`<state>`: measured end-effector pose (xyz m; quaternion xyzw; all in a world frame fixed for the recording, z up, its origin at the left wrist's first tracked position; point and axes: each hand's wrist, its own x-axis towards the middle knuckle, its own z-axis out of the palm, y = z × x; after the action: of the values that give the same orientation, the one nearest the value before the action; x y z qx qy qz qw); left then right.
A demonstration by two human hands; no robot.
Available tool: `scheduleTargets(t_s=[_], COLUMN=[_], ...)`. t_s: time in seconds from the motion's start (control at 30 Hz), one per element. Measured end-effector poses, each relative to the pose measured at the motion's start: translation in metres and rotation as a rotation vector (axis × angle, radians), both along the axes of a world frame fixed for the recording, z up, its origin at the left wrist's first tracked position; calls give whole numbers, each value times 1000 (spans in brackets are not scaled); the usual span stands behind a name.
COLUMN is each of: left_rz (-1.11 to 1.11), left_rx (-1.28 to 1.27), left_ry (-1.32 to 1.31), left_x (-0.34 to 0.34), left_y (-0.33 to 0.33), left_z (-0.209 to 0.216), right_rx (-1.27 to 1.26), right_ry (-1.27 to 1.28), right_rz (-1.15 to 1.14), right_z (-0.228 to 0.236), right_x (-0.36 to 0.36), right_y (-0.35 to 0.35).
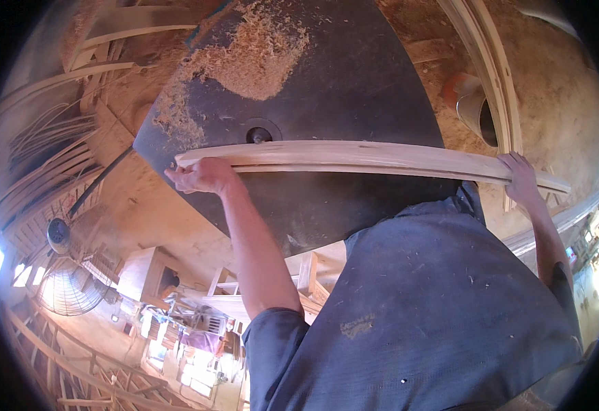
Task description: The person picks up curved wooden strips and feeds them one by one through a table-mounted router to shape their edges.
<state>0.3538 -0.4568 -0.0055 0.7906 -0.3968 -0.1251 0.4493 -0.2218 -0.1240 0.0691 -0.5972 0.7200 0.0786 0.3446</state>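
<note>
A long pale wooden strip [354,159], slightly bowed and with a groove along its near side, lies across the dark machine table [368,82]. My left hand [207,176] is closed around its left end, with the fingertips curled at the tip. Toward the other end, my right hand [520,179] grips the strip beyond the table's right edge. Just behind the strip, nearer my left hand, a round spindle opening [262,133] is set in the table. The strip hides part of the tabletop.
Wood shavings [262,58] are heaped on the far left of the table. Long wooden strips [491,65] stand at the right, beside an open metal cylinder [476,115]. Curved wooden pieces [49,171] are stacked at the left, near a caged fan [72,288].
</note>
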Motion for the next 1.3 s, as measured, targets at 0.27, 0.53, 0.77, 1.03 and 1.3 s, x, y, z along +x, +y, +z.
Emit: scheduleTargets(t_s=[0.27, 0.53, 0.77, 1.03, 1.3], left_rz=[74, 185, 244, 278, 301], left_rx=[-166, -202, 91, 73, -17], left_ry=[30, 157, -192, -145, -93], left_x=[66, 100, 113, 163, 179], left_y=[-26, -42, -40, -39, -35], left_z=[-17, -7, 1, -9, -13], right_rx=[36, 0, 20, 104, 95], right_ry=[-42, -24, -12, 30, 15], right_rz=[43, 107, 135, 190, 224], right_z=[3, 2, 2, 5, 5], right_x=[30, 53, 66, 90, 93], right_y=[-56, -100, -128, -167, -178])
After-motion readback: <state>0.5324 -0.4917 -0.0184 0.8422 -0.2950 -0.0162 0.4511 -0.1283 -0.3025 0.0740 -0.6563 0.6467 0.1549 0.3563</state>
